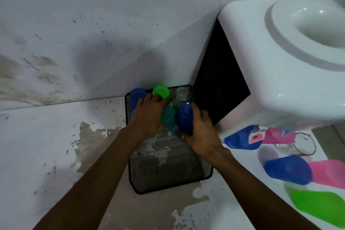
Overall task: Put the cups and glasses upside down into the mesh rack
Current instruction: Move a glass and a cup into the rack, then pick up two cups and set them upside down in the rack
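Near half of the mesh rack point(168, 170) bare; far end crowded with cups, water dispenser point(276, 58) overhanging right.

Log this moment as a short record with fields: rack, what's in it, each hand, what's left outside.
rack: black mesh rack on the floor in the wall corner
in rack, far end: blue plastic cup, green plastic cup, clear glass, all upside down
left hand: on teal plastic cup
right hand: holding dark blue plastic cup
outside, right: blue, pink and green cups lying down, one clear glass
near half of rack: empty

Home corner: water dispenser point(280, 58), cups point(288, 170)
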